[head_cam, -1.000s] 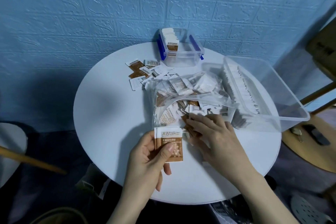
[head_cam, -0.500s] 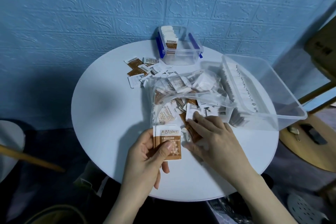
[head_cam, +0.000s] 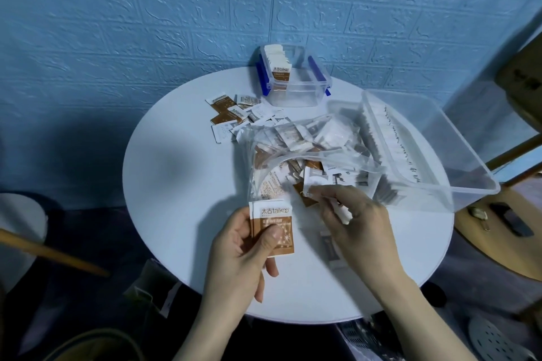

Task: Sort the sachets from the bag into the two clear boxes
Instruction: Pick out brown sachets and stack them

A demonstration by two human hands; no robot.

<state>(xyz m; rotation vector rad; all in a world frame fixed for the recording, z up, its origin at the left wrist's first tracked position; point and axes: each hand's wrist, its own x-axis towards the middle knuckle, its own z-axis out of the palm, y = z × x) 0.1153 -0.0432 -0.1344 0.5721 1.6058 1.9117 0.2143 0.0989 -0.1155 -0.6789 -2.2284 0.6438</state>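
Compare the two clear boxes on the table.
The small box has blue side latches; the large box shows none. The small box stands at the table's far edge, the large box on the right, overhanging the rim. The small box holds brown-and-white sachets upright, the large box a long white row. Both are clear and lidless.

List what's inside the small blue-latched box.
The small box holds upright brown-and-white sachets stacked against its left wall. Only the front one shows fully; the count behind is hidden.

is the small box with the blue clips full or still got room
Still has room. In the small box, upright brown and white sachets fill only its left side; the right side looks empty through the clear wall.
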